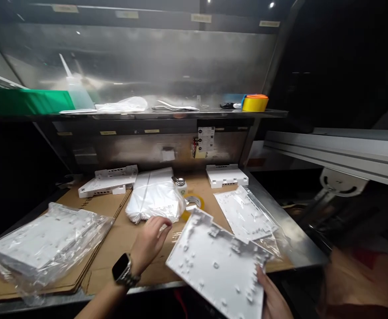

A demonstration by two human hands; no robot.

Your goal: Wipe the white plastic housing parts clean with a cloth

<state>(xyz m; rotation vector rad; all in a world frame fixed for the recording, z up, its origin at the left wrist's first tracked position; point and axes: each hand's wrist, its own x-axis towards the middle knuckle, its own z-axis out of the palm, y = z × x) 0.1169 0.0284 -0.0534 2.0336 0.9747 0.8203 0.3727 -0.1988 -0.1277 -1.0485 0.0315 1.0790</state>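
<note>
My right hand (273, 294) grips the lower right edge of a white plastic panel (213, 266), which is tilted, with small raised posts and clips facing up. To its left, my left hand (152, 239), with a watch on the wrist, is closed in a pinch. Whether anything sits between its fingertips is too small to tell. Just beyond those fingers lies a white stack wrapped in thin plastic (154, 197). A bagged white panel (243, 212) rests behind the held one, and another bagged panel (44, 235) lies at the left.
Cardboard sheets (114, 261) cover the metal bench. White plastic housings (227, 176) stand at the back on both sides. A yellow tape roll (194, 201) and a small metal-topped jar (180, 184) sit mid-bench. The shelf above carries a squeeze bottle (79, 93) and a green bin (44, 101).
</note>
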